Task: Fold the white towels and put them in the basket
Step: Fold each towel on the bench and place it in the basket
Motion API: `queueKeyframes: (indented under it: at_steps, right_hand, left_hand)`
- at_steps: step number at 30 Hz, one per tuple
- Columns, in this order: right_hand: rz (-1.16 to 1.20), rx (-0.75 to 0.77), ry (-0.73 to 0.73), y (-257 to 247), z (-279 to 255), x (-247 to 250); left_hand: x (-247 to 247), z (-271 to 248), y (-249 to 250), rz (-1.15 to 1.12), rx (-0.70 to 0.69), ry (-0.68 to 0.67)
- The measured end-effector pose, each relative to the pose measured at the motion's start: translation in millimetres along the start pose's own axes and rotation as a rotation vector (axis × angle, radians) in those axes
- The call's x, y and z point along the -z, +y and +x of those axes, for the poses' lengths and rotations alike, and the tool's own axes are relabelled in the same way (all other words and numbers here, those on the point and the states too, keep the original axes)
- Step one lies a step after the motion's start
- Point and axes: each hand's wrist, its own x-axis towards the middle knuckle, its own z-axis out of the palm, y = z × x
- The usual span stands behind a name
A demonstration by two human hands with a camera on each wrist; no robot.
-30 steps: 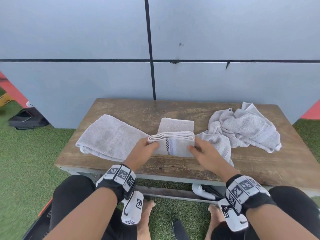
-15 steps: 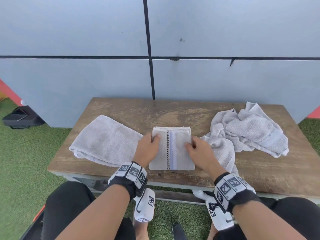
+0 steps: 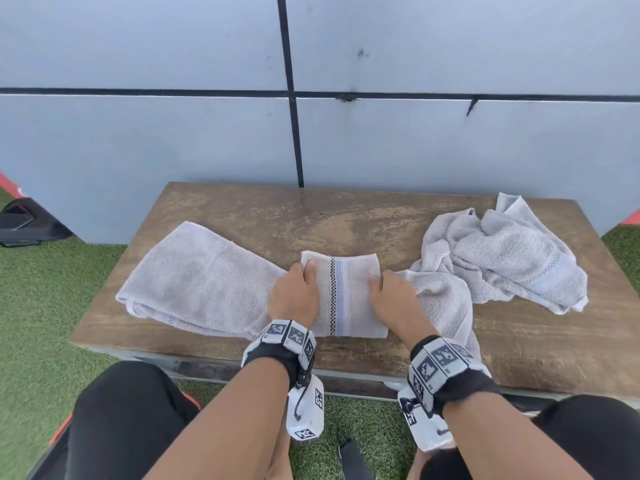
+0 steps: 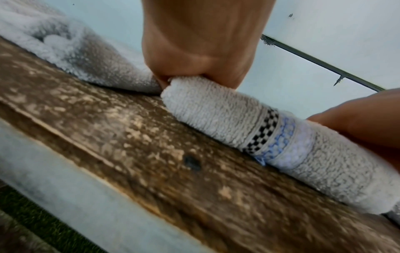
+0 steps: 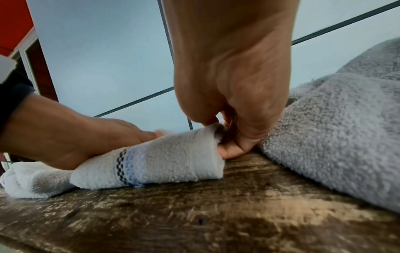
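Wooden bench [image 3: 346,216] against a grey wall: folded towel [image 3: 349,299] at its front centre, left hand [image 3: 294,296] and right hand [image 3: 391,299] each in a pinching grip on its side edges; loose towels lie either side.

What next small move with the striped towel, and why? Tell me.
Probably lift the folded striped towel off the table: left hand and right hand already grip its side edges, and it looks fully folded. No basket is in view.

No readable text, label, brand or number shows anywhere; the wristbands [image 3: 289,336] bear only black-and-white square marker patterns.
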Motion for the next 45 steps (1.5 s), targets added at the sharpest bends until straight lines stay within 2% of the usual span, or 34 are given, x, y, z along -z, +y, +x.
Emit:
queueKeyframes:
  at_steps: [3, 6, 8, 10, 12, 13, 15, 16, 17, 19, 20, 21, 23, 27, 30, 32, 34, 36, 38, 45]
  right_hand:
    - [-0.031, -0.002, 0.014, -1.6, 1.3, -2.0]
    - [-0.034, -0.029, 0.023, -2.9, 1.2, -3.2]
    - [0.004, -0.054, 0.014, -4.5, 1.0, -1.2]
    - [0.032, -0.033, 0.020, -8.2, -2.0, 2.9]
    - [0.005, 0.041, 0.054, -13.5, -11.2, 6.0]
    - [-0.052, 0.091, 0.098, -15.2, -17.1, 6.0]
    - [-0.238, 0.207, 0.237, -14.6, -27.1, 4.6]
    - [-0.327, 0.272, 0.289, -13.6, -29.7, 4.4]
    - [-0.382, 0.346, 0.293, -12.0, -31.0, 4.5]
    - [-0.437, 0.474, 0.158, -5.8, -30.2, 3.8]
    - [-0.472, 0.494, 0.079, -1.9, -29.9, 2.9]
    - [-0.501, 0.485, 0.034, 1.9, -30.9, 2.4]
    - [-0.542, 0.450, 0.046, 7.2, -34.2, 2.8]
    - [-0.624, 0.443, 0.177, 2.9, -43.4, 7.1]
    - [-0.497, 0.511, 0.298, -2.4, -43.8, 2.9]
    - [-0.426, 0.604, 0.248, -5.3, -39.2, -5.8]
    - [-0.385, 0.662, 0.120, -9.4, -31.3, -13.8]
    - [-0.378, 0.658, -0.011, -11.0, -22.7, -20.8]
    - [-0.414, 0.626, -0.081, -6.9, -16.3, -27.9]
    - [-0.502, 0.559, -0.012, 4.7, -11.1, -41.3]
  left_hand:
    - [0.3, 1.1, 2.0, 0.023, 0.019, 0.003]
    - [4.9, 3.8, 6.0, 0.014, 0.057, -0.072]
    - [12.2, 4.9, 10.2, -0.081, 0.133, -0.131]
    - [21.0, 4.0, 14.1, -0.239, 0.173, -0.135]
    - [28.4, -2.7, 15.2, -0.367, 0.110, -0.070]
    - [30.5, -6.9, 13.8, -0.368, 0.036, -0.009]
    - [29.8, -14.7, 6.7, -0.277, -0.127, 0.110]
    - [28.4, -18.6, 3.6, -0.207, -0.182, 0.101]
    - [26.7, -23.1, 0.5, -0.132, -0.209, 0.024]
    - [24.2, -31.5, -5.6, 0.023, -0.205, -0.201]
    - [24.2, -33.7, -9.0, 0.074, -0.196, -0.268]
    - [24.3, -33.4, -12.4, 0.104, -0.193, -0.276]
    - [25.4, -28.7, -16.3, 0.155, -0.201, -0.164]
    - [27.2, -27.2, -13.6, 0.185, -0.189, 0.141]
    - [17.0, -37.4, -13.7, 0.139, -0.294, 0.171]
    - [3.0, -47.2, -15.1, 0.141, -0.343, 0.118]
    - [-13.3, -57.6, -16.0, 0.160, -0.340, 0.037]
    - [-26.8, -63.3, -18.0, 0.181, -0.312, -0.004]
    - [-31.7, -63.3, -21.2, 0.210, -0.311, 0.010]
    - [-30.6, -61.3, -28.6, 0.258, -0.332, -0.001]
